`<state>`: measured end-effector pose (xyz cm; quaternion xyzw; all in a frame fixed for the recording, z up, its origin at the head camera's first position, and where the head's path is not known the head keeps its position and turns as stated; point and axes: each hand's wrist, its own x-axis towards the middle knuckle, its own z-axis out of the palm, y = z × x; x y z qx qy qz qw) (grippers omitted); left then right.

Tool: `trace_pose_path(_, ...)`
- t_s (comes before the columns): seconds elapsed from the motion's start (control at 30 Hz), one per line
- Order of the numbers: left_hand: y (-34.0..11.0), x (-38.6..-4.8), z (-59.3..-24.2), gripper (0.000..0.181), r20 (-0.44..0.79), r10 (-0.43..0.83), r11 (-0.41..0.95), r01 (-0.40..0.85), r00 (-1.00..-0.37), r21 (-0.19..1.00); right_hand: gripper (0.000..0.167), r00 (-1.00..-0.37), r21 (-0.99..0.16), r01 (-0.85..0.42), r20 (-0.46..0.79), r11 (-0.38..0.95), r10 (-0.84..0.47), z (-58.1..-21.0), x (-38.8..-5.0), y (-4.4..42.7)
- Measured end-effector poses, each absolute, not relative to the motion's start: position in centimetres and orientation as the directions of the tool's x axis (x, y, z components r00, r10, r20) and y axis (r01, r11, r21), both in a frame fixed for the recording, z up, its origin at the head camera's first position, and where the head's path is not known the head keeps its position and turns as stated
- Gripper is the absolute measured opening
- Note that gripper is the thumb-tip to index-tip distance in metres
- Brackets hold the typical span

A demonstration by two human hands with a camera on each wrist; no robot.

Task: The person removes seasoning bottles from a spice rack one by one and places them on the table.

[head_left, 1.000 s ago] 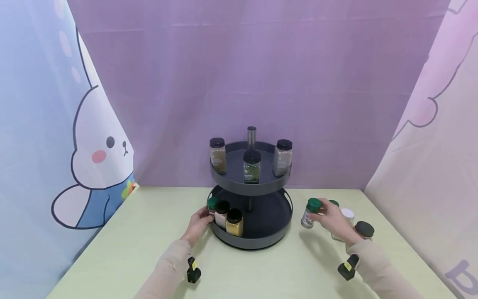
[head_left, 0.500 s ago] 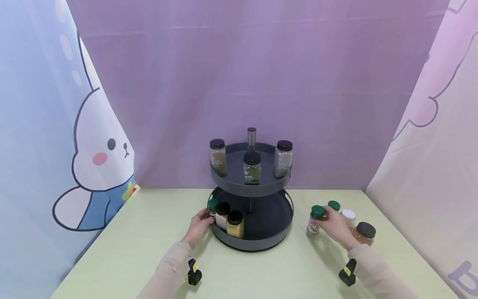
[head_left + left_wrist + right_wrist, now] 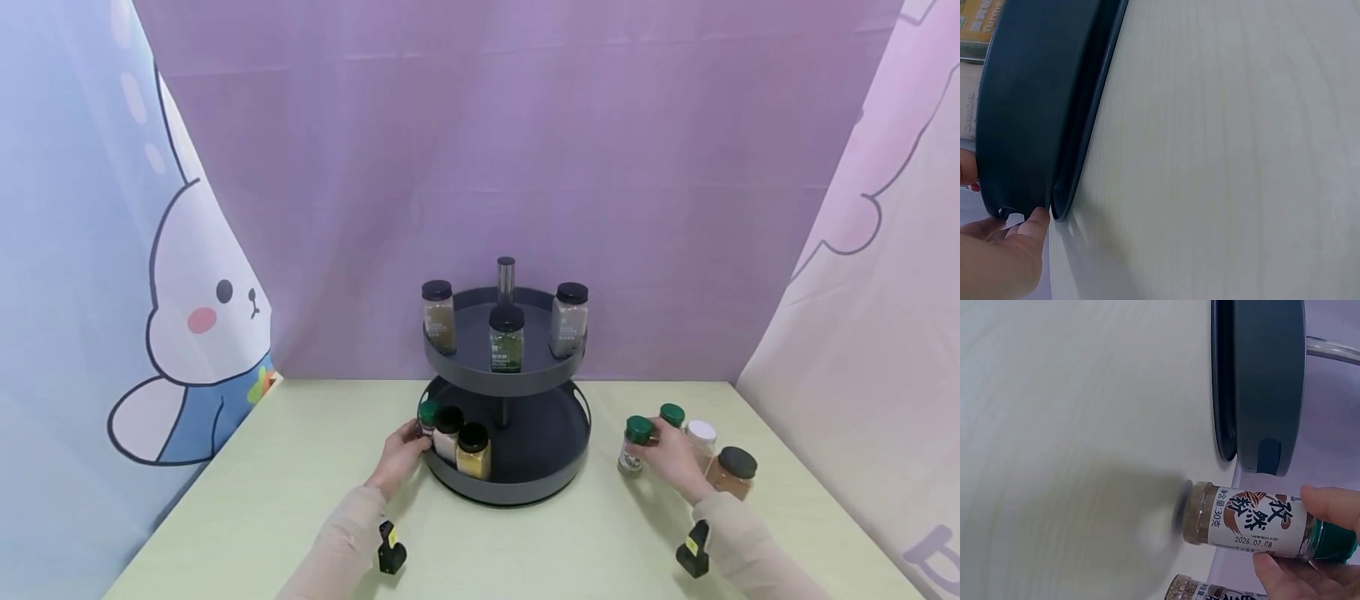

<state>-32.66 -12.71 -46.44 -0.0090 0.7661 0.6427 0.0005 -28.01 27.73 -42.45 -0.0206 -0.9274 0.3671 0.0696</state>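
Fingers (image 3: 1335,503) of our right hand (image 3: 671,458) grip a green-capped jar (image 3: 1254,520) — our left hand (image 3: 397,461) grips the lower tray (image 3: 517,492) at left.

Purple cloth backdrop (image 3: 495,167), cartoon-printed side cloths (image 3: 202,283), pale tabletop (image 3: 540,550)

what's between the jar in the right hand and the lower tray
Only bare tabletop: nothing stands between the held green-capped jar and the lower tray in the head view.

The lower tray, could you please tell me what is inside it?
A green-topped jar, a pale jar and a yellow jar stand at its left. The upper tray hides part of its back.
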Motion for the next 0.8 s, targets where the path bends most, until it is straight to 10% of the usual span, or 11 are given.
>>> trace_pose_path(0.8,-12.8,-32.72,-46.54,0.056,-0.016,0.0,0.175,-0.015,-1.0,0.984,0.063,-0.995,-0.676,-0.001,0.078,0.737,0.07,-42.85,-28.46,28.58)
